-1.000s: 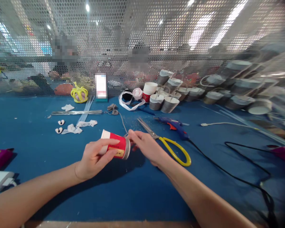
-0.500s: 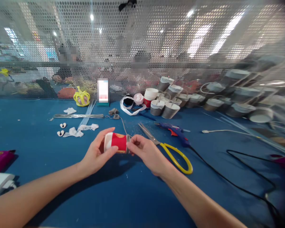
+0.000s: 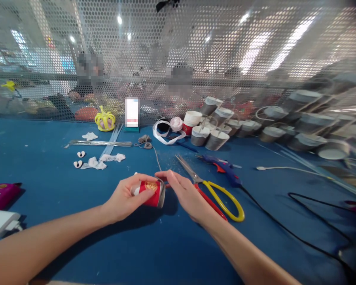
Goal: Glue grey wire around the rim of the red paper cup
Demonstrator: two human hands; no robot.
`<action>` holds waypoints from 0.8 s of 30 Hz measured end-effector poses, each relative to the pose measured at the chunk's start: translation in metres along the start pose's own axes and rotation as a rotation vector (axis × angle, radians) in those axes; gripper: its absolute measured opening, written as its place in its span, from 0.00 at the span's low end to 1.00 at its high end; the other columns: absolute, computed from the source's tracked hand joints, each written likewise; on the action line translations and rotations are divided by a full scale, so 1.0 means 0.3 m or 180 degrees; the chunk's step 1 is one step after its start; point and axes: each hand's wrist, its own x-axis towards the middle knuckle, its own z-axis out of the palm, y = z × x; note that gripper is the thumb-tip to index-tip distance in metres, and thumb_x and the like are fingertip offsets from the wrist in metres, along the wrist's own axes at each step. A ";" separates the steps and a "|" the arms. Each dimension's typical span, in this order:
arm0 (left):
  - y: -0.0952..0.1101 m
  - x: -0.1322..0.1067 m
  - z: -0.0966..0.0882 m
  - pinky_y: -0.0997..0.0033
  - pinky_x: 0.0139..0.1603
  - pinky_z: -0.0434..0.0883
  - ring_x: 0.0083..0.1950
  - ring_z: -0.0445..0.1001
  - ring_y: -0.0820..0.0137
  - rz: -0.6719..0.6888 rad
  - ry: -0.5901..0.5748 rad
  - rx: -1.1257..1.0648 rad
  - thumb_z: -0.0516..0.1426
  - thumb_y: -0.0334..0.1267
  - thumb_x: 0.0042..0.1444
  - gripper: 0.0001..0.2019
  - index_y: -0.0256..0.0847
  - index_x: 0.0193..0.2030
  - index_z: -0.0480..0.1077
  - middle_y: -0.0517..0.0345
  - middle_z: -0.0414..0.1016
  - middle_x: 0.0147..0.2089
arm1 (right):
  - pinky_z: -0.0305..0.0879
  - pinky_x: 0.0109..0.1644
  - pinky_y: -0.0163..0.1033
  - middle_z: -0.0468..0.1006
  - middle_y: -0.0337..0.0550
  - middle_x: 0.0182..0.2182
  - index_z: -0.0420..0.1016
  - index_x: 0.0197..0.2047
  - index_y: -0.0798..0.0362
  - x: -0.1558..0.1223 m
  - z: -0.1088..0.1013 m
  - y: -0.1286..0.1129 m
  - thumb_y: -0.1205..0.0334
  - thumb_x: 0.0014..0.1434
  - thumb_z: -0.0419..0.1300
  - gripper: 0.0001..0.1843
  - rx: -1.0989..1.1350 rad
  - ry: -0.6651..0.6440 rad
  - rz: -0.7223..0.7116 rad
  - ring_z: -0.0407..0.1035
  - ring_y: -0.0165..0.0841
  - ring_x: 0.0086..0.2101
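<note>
My left hand is closed around a red and white paper cup, which lies on its side above the blue table, its end turned toward the right. A grey band, apparently yarn, shows around that end. My right hand rests against the band at the cup's far upper edge, fingers stretched out and the fingertips partly hidden. From there a grey strand runs back to a small bundle of grey yarn. Just right of my right hand lie scissors with yellow and red handles.
A blue glue gun with a black cord lies at right. Grey-wrapped cups with handles are piled at the back right, before a perforated screen. Wires, white scraps and a phone are at back left.
The cup's end has tipped downward and toward me, showing more of the grey band. My right fingers have gone from a pinch at the rim to stretched out along its far side.
</note>
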 end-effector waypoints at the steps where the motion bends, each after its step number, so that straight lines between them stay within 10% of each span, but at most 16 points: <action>1: 0.000 -0.001 0.001 0.76 0.32 0.71 0.33 0.74 0.72 0.0056 -0.0041 0.0026 0.57 0.36 0.51 0.11 0.36 0.41 0.72 0.52 0.77 0.37 | 0.60 0.49 0.44 0.76 0.46 0.41 0.73 0.40 0.52 -0.003 0.003 -0.008 0.40 0.57 0.44 0.28 0.0133 -0.0172 0.0047 0.68 0.37 0.43; 13: -0.013 -0.025 0.021 0.77 0.25 0.69 0.25 0.72 0.73 0.0205 -0.0621 0.0561 0.55 0.36 0.53 0.11 0.36 0.40 0.74 0.54 0.78 0.30 | 0.59 0.54 0.45 0.74 0.46 0.48 0.73 0.46 0.51 -0.007 0.023 -0.034 0.41 0.59 0.40 0.30 0.0931 -0.0876 0.0014 0.66 0.36 0.49; 18: -0.011 -0.016 0.011 0.75 0.35 0.72 0.35 0.76 0.70 0.0132 -0.0302 0.0747 0.54 0.37 0.55 0.10 0.39 0.38 0.75 0.53 0.79 0.37 | 0.68 0.38 0.42 0.76 0.49 0.37 0.71 0.40 0.55 0.036 -0.037 -0.015 0.45 0.51 0.56 0.22 0.0010 0.0247 -0.0009 0.71 0.36 0.36; 24: -0.025 0.006 -0.025 0.75 0.35 0.72 0.35 0.75 0.70 0.0395 0.0067 0.1062 0.52 0.39 0.57 0.11 0.38 0.40 0.74 0.53 0.78 0.37 | 0.68 0.36 0.40 0.76 0.47 0.35 0.67 0.39 0.54 0.048 -0.286 -0.119 0.53 0.53 0.55 0.14 -0.0461 0.1876 -0.0483 0.71 0.34 0.34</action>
